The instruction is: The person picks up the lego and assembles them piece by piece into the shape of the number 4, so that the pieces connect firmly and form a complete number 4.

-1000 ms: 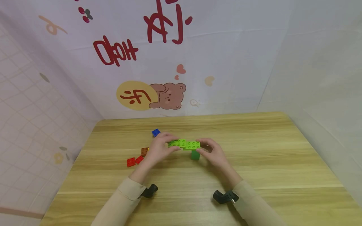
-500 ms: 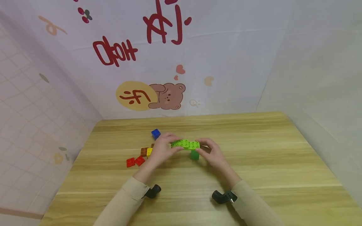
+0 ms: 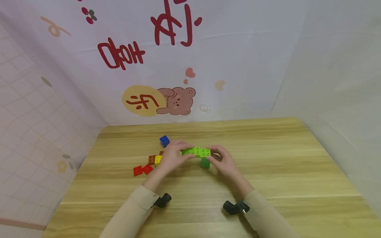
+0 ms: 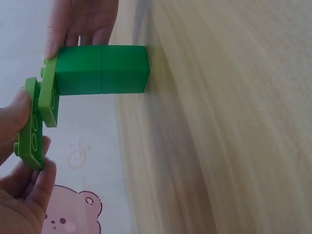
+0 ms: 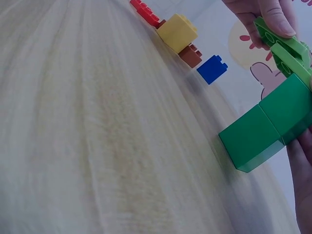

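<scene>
My left hand (image 3: 175, 156) pinches one end of a light green toy brick plate (image 4: 30, 139) between thumb and fingers. Its other end overlaps the top of a second light green plate (image 4: 48, 95); whether their studs are fully joined I cannot tell. That lower plate lies across two stacked dark green bricks (image 4: 102, 70), which stand upright on the table and which it overhangs to the left. At the right end my right hand (image 3: 224, 162) holds the lower plate with thumb and fingers. The dark green bricks are partly hidden under the plates in the head view.
Left of the hands lie two red plates (image 3: 138, 171), brown bricks (image 3: 151, 160), a yellow brick (image 3: 158, 160) and a blue brick (image 3: 164, 141). All rest on the wooden table (image 3: 268, 185). A printed cloth (image 3: 244, 66) hangs behind the table's back edge.
My left hand has moved slightly right with its light green plate, which now overlaps more of the lower plate. The yellow brick shows more. My right hand has barely moved.
</scene>
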Available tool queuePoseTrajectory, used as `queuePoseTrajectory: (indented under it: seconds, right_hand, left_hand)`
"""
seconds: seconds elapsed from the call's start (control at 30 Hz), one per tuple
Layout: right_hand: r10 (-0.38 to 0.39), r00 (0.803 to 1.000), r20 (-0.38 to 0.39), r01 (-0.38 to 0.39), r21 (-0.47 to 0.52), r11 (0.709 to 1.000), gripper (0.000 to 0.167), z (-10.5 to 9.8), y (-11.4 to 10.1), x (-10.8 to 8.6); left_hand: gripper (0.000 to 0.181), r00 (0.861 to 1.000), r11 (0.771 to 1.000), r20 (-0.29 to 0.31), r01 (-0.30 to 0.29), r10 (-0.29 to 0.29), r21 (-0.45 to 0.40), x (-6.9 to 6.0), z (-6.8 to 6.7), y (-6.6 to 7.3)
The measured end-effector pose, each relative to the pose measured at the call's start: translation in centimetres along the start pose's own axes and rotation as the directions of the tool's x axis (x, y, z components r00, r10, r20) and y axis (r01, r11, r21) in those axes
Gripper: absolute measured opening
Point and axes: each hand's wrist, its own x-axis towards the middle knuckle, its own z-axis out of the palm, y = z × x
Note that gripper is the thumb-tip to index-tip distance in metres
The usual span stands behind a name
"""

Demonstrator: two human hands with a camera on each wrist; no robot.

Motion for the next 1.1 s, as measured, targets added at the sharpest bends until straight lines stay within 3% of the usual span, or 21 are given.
queuePoseTrajectory:
  seconds: [0.47,0.7,1.1]
  right_hand:
    - [0.015,1.0,-0.009,-0.015,-0.022,1.0,0.03,0.0,0.0,0.0]
    - [-0.019,0.999,-0.025,0.019,-0.014,1.0,0.031,-0.4,3.7,0.4]
    - [-0.004,1.0,-0.023,0.004,0.012,1.0,0.031,-0.3,3.6,0.3]
  left_hand:
    - [0.034,0.999,1.0,0.021,0.031,-0.031,-0.001,0.1,0.0,0.5]
    - [0.034,0.999,1.0,0.038,0.028,-0.028,-0.003,0.2,-0.1,0.3]
    - [0.036,0.998,1.0,0.052,0.022,-0.023,0.022,0.3,-0.3,0.7]
